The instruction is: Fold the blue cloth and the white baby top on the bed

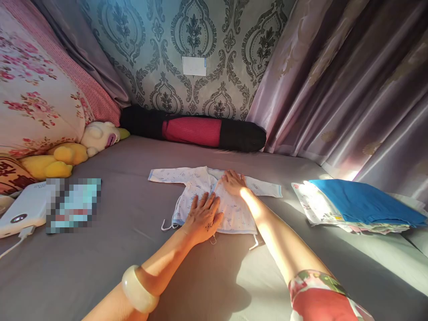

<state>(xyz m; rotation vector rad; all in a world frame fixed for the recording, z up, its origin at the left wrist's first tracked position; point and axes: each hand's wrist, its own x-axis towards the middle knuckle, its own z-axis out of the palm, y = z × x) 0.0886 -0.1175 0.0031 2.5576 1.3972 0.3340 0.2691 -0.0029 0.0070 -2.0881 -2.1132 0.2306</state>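
A small white baby shirt with blue trim and a fine print lies spread on the grey bed sheet, both sleeves stretched out sideways. White tie strings hang from its lower edge. My left hand rests palm down on the lower front of the shirt, fingers spread. Higher up, near the neckline and the right sleeve, my right hand presses flat on the cloth. Neither hand grips anything; the fabric under them is hidden. A pale bangle circles my left wrist.
A folded clothes stack, blue on top, lies at right. At left are a white power bank with a cable, a blurred-out object, plush toys and a floral cushion. A black-and-red rolled bag lies along the wall.
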